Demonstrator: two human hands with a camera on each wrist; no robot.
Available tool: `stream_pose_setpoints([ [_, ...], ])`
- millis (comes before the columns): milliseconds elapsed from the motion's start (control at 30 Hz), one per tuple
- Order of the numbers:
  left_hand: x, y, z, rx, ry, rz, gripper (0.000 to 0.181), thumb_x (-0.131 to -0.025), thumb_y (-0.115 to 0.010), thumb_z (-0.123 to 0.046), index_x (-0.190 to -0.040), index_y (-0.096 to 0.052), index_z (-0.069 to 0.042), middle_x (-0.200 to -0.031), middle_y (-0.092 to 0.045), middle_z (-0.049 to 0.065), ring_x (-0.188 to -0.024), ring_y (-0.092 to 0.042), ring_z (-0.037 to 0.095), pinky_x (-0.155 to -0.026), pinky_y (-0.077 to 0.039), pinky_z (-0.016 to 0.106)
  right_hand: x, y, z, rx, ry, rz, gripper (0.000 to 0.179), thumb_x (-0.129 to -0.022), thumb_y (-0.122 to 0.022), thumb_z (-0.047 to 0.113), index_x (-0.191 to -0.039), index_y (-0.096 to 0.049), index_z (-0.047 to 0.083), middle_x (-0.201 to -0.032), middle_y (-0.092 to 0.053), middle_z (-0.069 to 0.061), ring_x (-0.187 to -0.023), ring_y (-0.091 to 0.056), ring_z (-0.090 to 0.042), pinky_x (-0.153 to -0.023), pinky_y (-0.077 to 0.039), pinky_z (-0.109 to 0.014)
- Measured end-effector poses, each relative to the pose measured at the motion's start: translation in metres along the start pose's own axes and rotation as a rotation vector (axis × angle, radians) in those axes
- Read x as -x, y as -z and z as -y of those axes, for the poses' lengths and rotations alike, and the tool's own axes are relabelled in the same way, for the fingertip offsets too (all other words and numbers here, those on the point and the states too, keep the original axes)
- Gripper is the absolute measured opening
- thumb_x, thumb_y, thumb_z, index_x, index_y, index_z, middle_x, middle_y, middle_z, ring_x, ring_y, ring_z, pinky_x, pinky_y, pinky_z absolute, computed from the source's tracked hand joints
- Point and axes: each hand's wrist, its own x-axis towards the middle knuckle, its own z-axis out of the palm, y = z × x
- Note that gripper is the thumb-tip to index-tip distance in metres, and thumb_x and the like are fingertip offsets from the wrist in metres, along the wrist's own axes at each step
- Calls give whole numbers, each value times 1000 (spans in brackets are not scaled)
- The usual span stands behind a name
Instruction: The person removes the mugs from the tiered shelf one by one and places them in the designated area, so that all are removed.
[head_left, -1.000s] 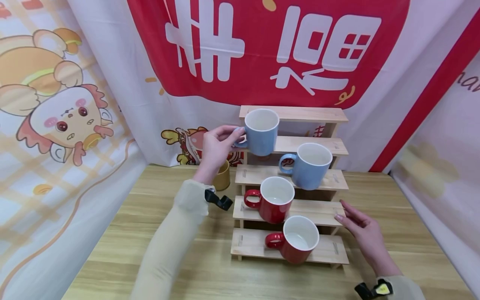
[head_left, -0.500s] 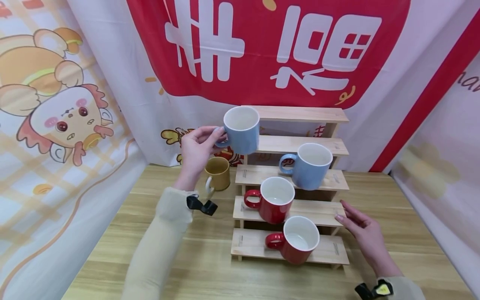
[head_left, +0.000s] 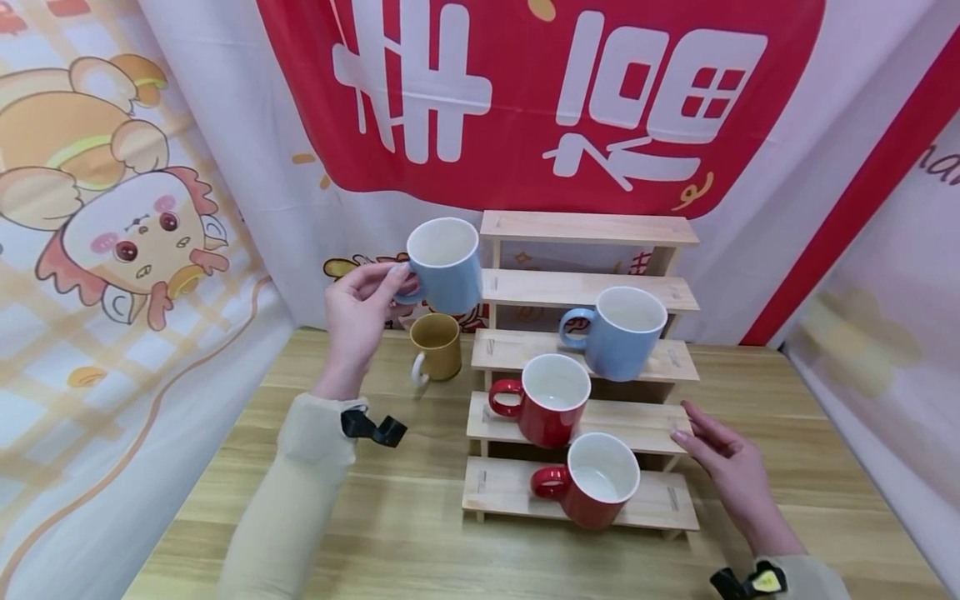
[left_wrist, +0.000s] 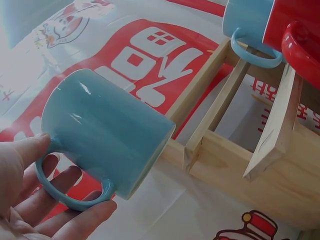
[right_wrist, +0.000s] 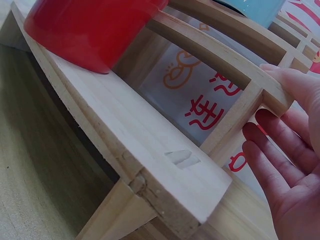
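My left hand (head_left: 358, 312) pinches the handle of a light blue mug (head_left: 447, 271) with a white inside. The mug is held in the air just left of the stepped wooden rack (head_left: 495, 493). In the left wrist view, thumb and fingers are around that handle, and the blue mug (left_wrist: 105, 132) appears tilted. At the rack's right side my right hand (head_left: 727, 467) grips the end of the second board from the front. The right wrist view shows the thumb on top of this board (right_wrist: 215, 55) and the fingers below it.
A second blue mug (head_left: 624, 333) stands on the middle step. Red mugs (head_left: 551, 412) occupy the two steps in front. A mustard-yellow mug (head_left: 442, 350) with a white handle sits on the table (head_left: 405, 517), left of the rack. Printed cloth (head_left: 600, 100) hangs behind.
My left hand has carried the blue mug leftward, from in front of the rack's upper steps to beside it. The yellow mug has come into full view. My right hand has stayed in place.
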Motion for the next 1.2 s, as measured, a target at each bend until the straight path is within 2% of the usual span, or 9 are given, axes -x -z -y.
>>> stream_pose_setpoints([
  [200, 4, 16, 3, 23, 40, -50, 30, -89, -81, -22, -108, -74, 1, -105, -74, 21, -95, -74, 33, -75, -62, 39, 0, 0, 0, -5, 6, 1, 67, -96, -74, 37, -153, -46, 17, -147, -52, 15, -116, -50, 2, -88, -47, -8],
  [333, 6, 26, 8, 32, 53, -90, 29, -89, -81, -20, -107, -74, 1, -107, -73, 22, -96, -73, 34, -76, -62, 40, 1, 0, 0, -14, 15, 1, 66, -96, -74, 34, -153, -47, 16, -139, -55, 22, -115, -51, 2, -88, -48, -8],
  [567, 10, 41, 17, 36, 62, -169, 28, -89, -81, -17, -105, -73, 4, -104, -74, 20, -94, -73, 33, -77, -61, 43, 1, 0, -1, -10, 16, 4, 66, -96, -74, 36, -153, -47, 17, -142, -54, 18, -116, -51, 2, -88, -48, -8],
  [833, 13, 59, 32, 32, 99, -269, 31, -87, -82, -19, -106, -74, 5, -105, -74, 22, -94, -73, 32, -75, -61, 40, 2, 0, -1, -25, 28, 0, 64, -95, -75, 34, -151, -50, 18, -133, -58, 23, -113, -53, 2, -87, -48, -8],
  [1033, 13, 71, 43, 43, 126, -351, 29, -87, -83, -17, -105, -75, 4, -104, -75, 18, -94, -74, 29, -74, -61, 39, 2, -1, 0, -4, 15, -2, 65, -95, -74, 38, -152, -49, 18, -137, -56, 20, -116, -51, 2, -87, -48, -8],
  [1200, 14, 79, 51, 48, 151, -408, 27, -86, -84, -16, -103, -74, 3, -102, -75, 17, -95, -74, 31, -75, -61, 39, 2, 0, 0, 14, 14, -2, 66, -95, -73, 40, -152, -48, 19, -144, -54, 14, -116, -50, 1, -87, -48, -8],
])
